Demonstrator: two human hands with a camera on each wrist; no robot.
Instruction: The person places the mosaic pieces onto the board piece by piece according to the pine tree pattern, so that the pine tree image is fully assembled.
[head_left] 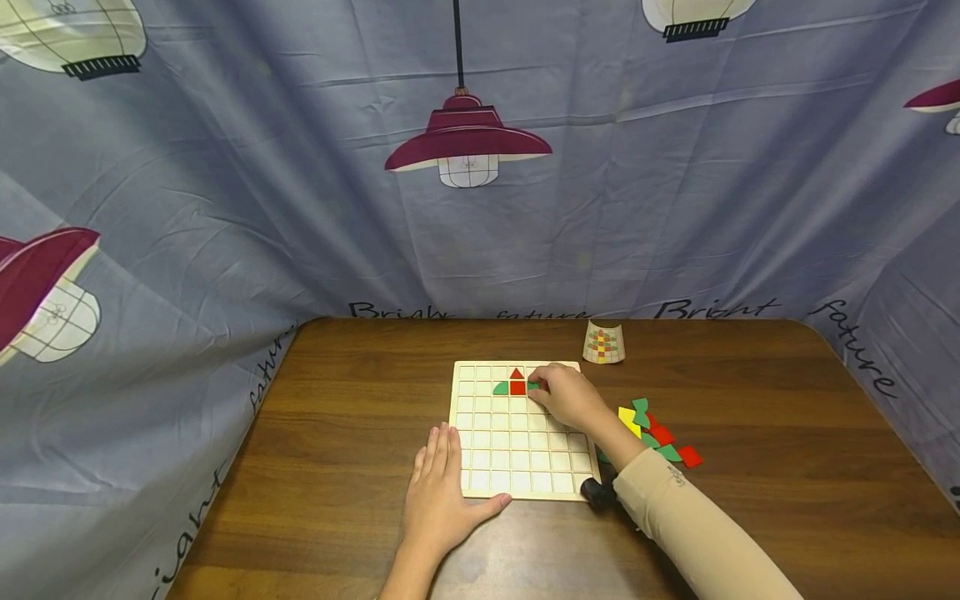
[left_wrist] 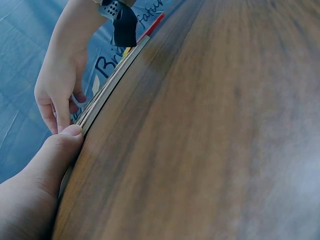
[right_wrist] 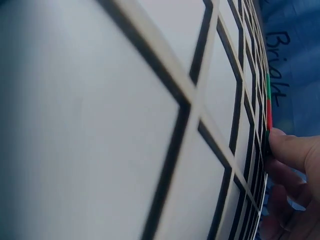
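Note:
A pale gridded board [head_left: 498, 442] lies on the table. On its upper rows are a red triangle [head_left: 517, 374], a red square [head_left: 517, 387] beneath it and a green rounded piece [head_left: 501, 388] to the square's left. My right hand [head_left: 570, 398] pinches a second green piece [head_left: 533, 386] just right of the square, its fingers partly covering it. In the right wrist view the thumb [right_wrist: 287, 147] reaches the board's far part. My left hand [head_left: 435, 508] lies with straight fingers along the board's left edge; its thumb [left_wrist: 62, 147] touches the near edge.
Right of the board lies a loose pile of green pieces [head_left: 669, 452], red pieces [head_left: 690, 456] and a yellow piece [head_left: 630, 421], partly behind my right forearm. A small curved pattern card [head_left: 603, 343] stands behind the board. A printed curtain [head_left: 480, 250] hangs beyond the wooden table [head_left: 360, 417].

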